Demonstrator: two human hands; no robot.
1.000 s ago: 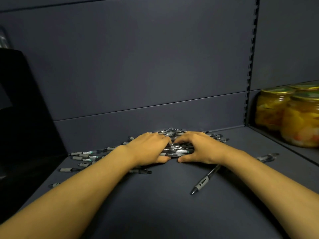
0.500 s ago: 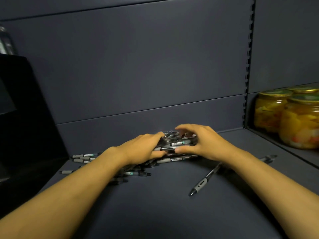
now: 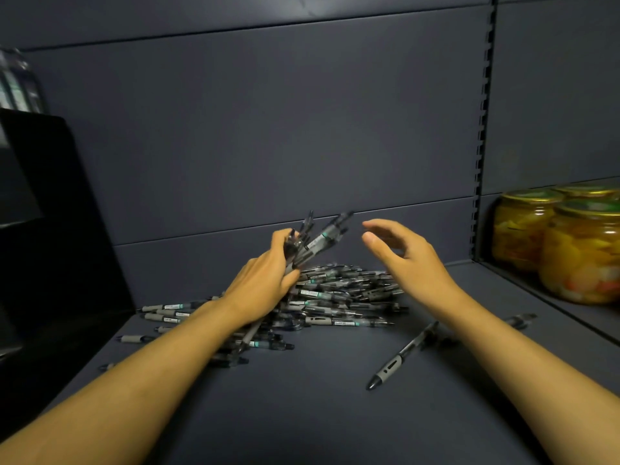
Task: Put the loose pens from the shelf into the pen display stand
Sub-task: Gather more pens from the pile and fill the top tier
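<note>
A pile of pens [image 3: 339, 293] lies mid-shelf [image 3: 318, 414], jars [image 3: 583, 253] to its right, one stray pen [image 3: 402, 355] in front.

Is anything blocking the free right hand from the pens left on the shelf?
Nothing visible does. The right hand hangs open just above the pile of pens, with only air between. The left hand grips a bundle of pens beside it, not over the pile's right part.

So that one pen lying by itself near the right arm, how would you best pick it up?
Pinch the lone pen across its middle from above, probably with the free right hand. It lies flat and slantwise on the shelf, with bare space on both long sides.
</note>
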